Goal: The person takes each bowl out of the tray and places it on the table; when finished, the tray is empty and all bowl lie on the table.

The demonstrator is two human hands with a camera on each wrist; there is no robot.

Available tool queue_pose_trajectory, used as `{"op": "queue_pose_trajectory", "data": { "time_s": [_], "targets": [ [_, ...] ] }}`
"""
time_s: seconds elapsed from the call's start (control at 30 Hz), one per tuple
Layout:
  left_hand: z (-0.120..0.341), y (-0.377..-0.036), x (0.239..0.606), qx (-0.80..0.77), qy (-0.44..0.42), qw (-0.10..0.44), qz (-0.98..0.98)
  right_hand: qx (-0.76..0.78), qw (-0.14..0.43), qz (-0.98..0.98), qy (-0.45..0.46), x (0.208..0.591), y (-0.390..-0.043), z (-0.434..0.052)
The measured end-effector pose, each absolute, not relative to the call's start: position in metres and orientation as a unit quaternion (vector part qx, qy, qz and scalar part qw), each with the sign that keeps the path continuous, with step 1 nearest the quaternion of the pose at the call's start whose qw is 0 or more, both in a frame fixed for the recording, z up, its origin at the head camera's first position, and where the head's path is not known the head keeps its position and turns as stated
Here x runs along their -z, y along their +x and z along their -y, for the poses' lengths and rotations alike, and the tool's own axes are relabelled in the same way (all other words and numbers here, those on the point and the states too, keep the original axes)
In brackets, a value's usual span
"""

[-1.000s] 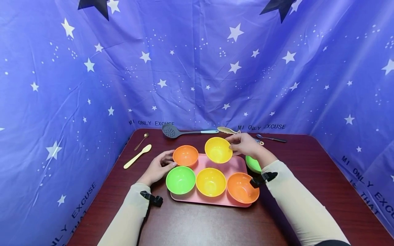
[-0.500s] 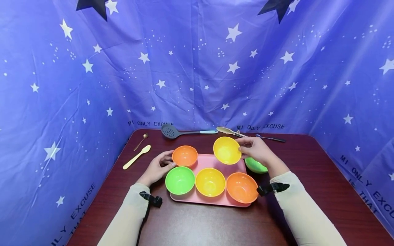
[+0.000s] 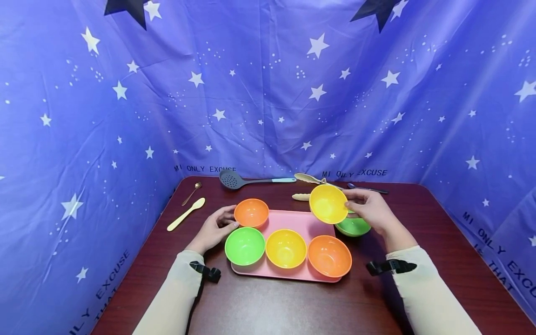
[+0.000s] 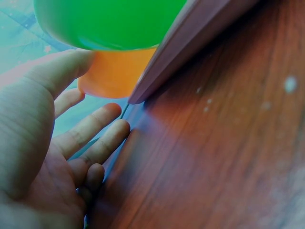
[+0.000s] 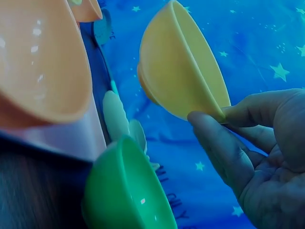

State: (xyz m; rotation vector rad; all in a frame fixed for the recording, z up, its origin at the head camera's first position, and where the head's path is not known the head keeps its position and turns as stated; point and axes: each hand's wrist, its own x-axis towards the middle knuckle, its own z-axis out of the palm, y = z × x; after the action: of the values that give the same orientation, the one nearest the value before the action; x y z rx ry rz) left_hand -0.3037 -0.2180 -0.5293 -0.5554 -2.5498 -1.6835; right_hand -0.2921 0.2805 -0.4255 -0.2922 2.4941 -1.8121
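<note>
**A yellow bowl held up over the table**

From the head view, the right hand (image 3: 372, 211) holds a yellow bowl (image 3: 328, 204) in the air, tipped on its side, above the far right corner of the pink tray (image 3: 299, 222). Just under it a green bowl (image 3: 353, 226) sits on the brown table (image 3: 272, 307), beside the tray.

The right wrist view shows the grip up close: the thumb (image 5: 224, 143) and fingers pinch the bowl's rim.

The left hand (image 3: 213, 228) rests by the tray's left edge, next to an orange bowl (image 3: 251, 212). The left wrist view shows its fingers (image 4: 93, 131) relaxed and a little apart, holding nothing.

Only the head view shows the blue star cloth (image 3: 268, 93). Its printed words read "MI ONLY EXCUSE".
</note>
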Motion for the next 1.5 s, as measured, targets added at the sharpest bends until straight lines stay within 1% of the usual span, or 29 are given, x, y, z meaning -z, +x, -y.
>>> {"op": "queue_pose_trajectory", "data": {
  "time_s": [0.5,0.8,1.13,1.37,1.5],
  "targets": [
    [0.217,-0.303,0.530,0.539,-0.178,0.023,0.823,0.598,-0.057,-0.797,-0.066,0.430,-0.262,-0.325],
    [0.217,-0.303,0.530,0.539,-0.173,0.021,0.824,0.672,-0.082,-0.733,-0.070,0.438,-0.247,-0.352],
    [0.217,-0.303,0.531,0.541,-0.176,0.026,0.822,0.630,-0.115,-0.768,-0.011,0.444,-0.237,-0.373],
    [0.217,-0.303,0.531,0.547,-0.180,0.023,0.817,0.695,-0.127,-0.708,-0.013,0.450,-0.233,-0.388],
    [0.216,-0.302,0.531,0.546,-0.179,0.023,0.818,0.699,-0.130,-0.703,0.002,0.453,-0.230,-0.398]
  ]
}}
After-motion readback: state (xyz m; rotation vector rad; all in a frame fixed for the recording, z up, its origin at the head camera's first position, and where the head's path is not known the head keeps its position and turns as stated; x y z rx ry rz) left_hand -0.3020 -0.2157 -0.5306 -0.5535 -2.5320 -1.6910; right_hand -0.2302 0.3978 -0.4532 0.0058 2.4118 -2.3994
